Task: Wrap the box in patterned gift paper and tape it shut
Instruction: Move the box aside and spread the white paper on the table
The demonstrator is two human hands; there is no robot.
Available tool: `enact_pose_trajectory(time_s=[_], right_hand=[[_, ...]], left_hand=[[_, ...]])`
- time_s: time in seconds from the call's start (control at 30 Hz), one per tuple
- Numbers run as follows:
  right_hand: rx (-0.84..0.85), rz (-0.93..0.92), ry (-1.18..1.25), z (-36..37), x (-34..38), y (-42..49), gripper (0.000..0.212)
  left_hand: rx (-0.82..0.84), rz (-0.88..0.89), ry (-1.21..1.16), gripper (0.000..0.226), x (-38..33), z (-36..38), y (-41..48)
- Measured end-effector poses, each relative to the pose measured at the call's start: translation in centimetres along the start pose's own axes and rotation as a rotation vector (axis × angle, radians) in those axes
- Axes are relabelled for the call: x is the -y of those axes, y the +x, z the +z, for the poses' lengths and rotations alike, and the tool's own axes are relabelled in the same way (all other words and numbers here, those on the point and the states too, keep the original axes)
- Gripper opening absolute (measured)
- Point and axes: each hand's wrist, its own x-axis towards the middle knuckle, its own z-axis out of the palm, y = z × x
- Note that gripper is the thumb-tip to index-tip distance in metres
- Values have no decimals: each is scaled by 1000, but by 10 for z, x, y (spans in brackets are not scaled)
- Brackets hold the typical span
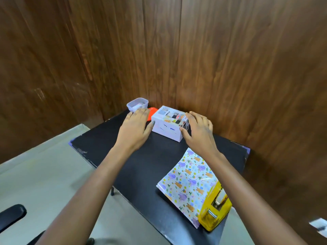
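A white box with small printed pictures on top stands at the far end of the black table. My left hand hovers at its left side with fingers straight, thumb tip near the box's left face. On the other side, my right hand has spread fingers and its thumb by the right front corner. Neither hand plainly grips the box. A sheet of patterned gift paper with purple and orange figures lies at the near right. A yellow tape dispenser sits on its near right corner.
A clear plastic tub and an orange object stand behind my left hand in the far corner. Wooden wall panels close in the table at the back and right. A black chair arm shows at the lower left.
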Motion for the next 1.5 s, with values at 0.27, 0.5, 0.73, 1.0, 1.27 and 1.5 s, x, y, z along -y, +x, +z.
enact_pose_trajectory(time_s=[0.27, 0.5, 0.73, 1.0, 1.27, 1.5], right_hand=[[60, 45, 72, 34, -19, 33, 48], [89, 89, 85, 69, -19, 56, 46], [49, 136, -18, 123, 3, 99, 46], [-18, 420, -70, 188, 47, 159, 48], [-15, 689, -43, 216, 61, 162, 48], [-160, 975, 267, 236, 45, 164, 50]], left_hand=[[24, -90, -34, 51, 5, 33, 23], [70, -130, -49, 50, 39, 47, 40], [102, -6, -79, 48, 110, 82, 96], [187, 230, -247, 48, 183, 123, 163], [387, 255, -426, 52, 205, 158, 184], [680, -158, -902, 54, 208, 198, 208]])
